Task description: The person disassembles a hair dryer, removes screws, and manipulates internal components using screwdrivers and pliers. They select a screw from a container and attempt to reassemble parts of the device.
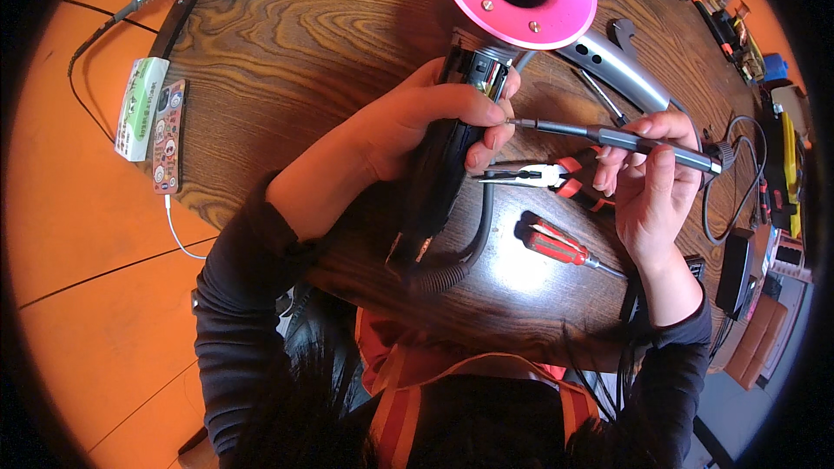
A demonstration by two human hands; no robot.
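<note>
A hair dryer with a round pink head (560,13) is tilted over the table, its black inner handle (439,169) exposed and a grey cable running from the lower end. My left hand (434,113) is closed around that handle just below the head. Between the fingers of my right hand (656,169) is a slim grey screwdriver (599,134); its tip reaches the side of the handle beside my left fingertips. The exact contact point is hidden there. Below the screwdriver lie needle-nose pliers (543,176) with red and black grips. A silver handle sleeve (617,74) rests behind it.
Nearer me lies a red-handled screwdriver (556,245); another thin screwdriver (602,97) is by the silver sleeve. At the left table edge are a tissue pack (141,108) and a phone in a patterned case (168,143), with a white cable. Tools and boxes crowd the far right.
</note>
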